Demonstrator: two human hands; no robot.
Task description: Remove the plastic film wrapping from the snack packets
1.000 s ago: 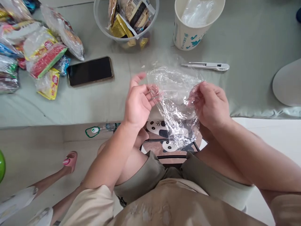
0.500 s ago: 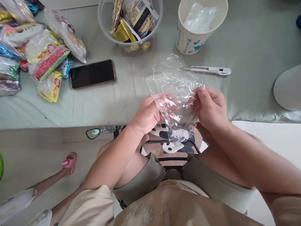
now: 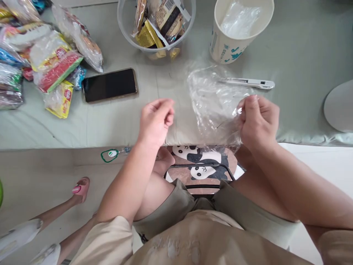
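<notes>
Two hands, head view. My right hand [image 3: 259, 120] pinches the clear bag [image 3: 211, 101], which reaches past the near edge of the worktop [image 3: 300, 114]; my left hand [image 3: 156, 121], curled tight, sits apart from it. Phone [image 3: 110, 85] farther back, left.

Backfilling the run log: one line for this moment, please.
right hand: holds clear plastic | left hand: curled, apart from it | utility knife: on table

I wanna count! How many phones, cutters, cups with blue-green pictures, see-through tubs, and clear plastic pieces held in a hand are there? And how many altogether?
Black phone: 1
White cutter: 1
Cup with blue-green pictures: 1
See-through tub: 1
Clear plastic piece, held in the right hand: 1
Total: 5
</notes>
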